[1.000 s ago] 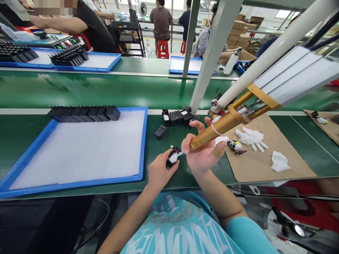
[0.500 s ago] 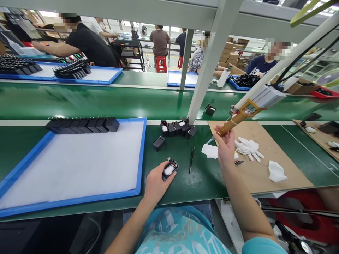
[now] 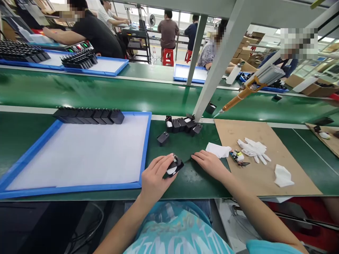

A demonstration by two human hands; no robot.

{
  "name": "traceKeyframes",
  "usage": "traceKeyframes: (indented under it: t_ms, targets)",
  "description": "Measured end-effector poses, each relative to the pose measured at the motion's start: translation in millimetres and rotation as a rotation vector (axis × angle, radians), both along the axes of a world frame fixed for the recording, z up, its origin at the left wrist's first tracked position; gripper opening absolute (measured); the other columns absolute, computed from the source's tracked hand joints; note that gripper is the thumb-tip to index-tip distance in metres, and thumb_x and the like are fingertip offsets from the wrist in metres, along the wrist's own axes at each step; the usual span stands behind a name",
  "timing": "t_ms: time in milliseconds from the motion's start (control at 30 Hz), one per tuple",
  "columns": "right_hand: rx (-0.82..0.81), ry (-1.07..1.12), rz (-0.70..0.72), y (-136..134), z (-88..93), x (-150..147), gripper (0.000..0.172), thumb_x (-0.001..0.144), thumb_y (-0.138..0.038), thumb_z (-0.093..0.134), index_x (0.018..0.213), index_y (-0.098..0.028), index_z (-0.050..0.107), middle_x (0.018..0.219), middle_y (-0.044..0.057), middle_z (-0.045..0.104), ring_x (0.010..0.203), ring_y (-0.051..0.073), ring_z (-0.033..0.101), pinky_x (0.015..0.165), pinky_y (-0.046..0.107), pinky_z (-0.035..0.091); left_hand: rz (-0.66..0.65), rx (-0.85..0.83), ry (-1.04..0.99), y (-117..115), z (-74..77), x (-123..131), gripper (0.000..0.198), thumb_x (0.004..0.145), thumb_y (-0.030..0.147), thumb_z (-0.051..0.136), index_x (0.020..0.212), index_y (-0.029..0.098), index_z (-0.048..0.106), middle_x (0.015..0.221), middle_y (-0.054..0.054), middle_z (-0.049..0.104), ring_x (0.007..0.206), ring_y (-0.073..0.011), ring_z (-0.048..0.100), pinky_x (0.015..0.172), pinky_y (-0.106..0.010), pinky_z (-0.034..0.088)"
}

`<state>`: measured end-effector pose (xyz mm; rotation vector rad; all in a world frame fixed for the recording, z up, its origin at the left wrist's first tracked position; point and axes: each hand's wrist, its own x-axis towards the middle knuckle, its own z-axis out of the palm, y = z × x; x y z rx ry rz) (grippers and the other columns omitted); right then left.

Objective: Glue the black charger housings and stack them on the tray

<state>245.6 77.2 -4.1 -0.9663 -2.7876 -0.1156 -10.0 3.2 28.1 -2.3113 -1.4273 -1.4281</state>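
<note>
My left hand (image 3: 155, 176) is closed round a small open black charger housing (image 3: 174, 166) with white inside, just above the green table near its front edge. My right hand (image 3: 212, 164) lies flat on the table right beside it, fingers stretched toward the housing and holding nothing that I can see. A gold pen-shaped dispensing tool (image 3: 238, 98) hangs free on its white arm above the far right, well away from both hands.
A blue tray (image 3: 144, 151) with a white liner and a row of black chargers (image 3: 90, 115) lies to the left. A charger cluster (image 3: 182, 124), a single charger (image 3: 162, 138), white cloth (image 3: 218, 150), cardboard sheet (image 3: 265, 183) with gloves (image 3: 253, 148), and a grey post (image 3: 219, 70) surround me. Other people work across the belt.
My right hand let go of the gold tool, which swung up and away, and came down flat on the table. My left hand kept the housing.
</note>
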Motion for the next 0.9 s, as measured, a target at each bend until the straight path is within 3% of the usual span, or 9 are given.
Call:
traceKeyframes:
  t_ms: [100,200,300,433,900]
  targets:
    - [-0.050,0.243,-0.017,-6.1,17.5,-2.9,0.024,0.092,-0.014,0.047,0.110,-0.019,0.062,0.101,0.009,0.072,0.086,0.020,0.066,0.073,0.035,0.057,0.035,-0.007,-0.005,0.0,-0.9,0.0,0.048,0.076,0.011,0.072,0.120,0.020,0.056,0.110,-0.007,0.072,0.096,-0.0207,0.066,0.084,-0.034,0.057]
    - [-0.242,0.724,-0.107,-25.1,43.6,-14.6,0.020,0.090,-0.015,0.054,0.107,-0.024,0.059,0.097,0.006,0.072,0.086,0.018,0.068,0.076,0.033,0.058,0.073,-0.020,0.007,-0.5,-2.7,0.0,0.048,0.076,0.012,0.072,0.120,0.021,0.056,0.111,-0.006,0.072,0.093,-0.0212,0.064,0.082,-0.035,0.057]
    - [-0.456,1.068,-0.010,-44.8,62.1,-32.7,0.023,0.088,-0.012,0.056,0.107,-0.025,0.057,0.094,0.004,0.074,0.092,0.019,0.069,0.080,0.037,0.058,0.078,-0.029,0.020,-1.0,-2.6,1.2,0.047,0.076,0.012,0.071,0.120,0.022,0.056,0.112,-0.005,0.072,0.093,-0.0216,0.063,0.083,-0.035,0.057]
    - [-0.494,1.098,0.116,-53.4,67.3,-54.1,0.028,0.083,-0.007,0.060,0.104,-0.024,0.060,0.092,0.005,0.075,0.097,0.020,0.068,0.083,0.038,0.058,0.057,-0.040,0.020,-1.8,-0.6,3.7,0.045,0.078,0.013,0.069,0.120,0.022,0.057,0.113,-0.005,0.071,0.094,-0.0219,0.061,0.083,-0.036,0.056]
    - [-0.527,1.059,0.089,-54.3,67.1,-54.7,0.024,0.085,-0.009,0.058,0.104,-0.024,0.060,0.092,0.005,0.075,0.093,0.019,0.070,0.082,0.037,0.058,0.020,-0.043,0.001,-6.1,0.9,4.8,0.045,0.078,0.011,0.068,0.120,0.022,0.059,0.114,-0.007,0.070,0.096,-0.0228,0.061,0.084,-0.037,0.055]
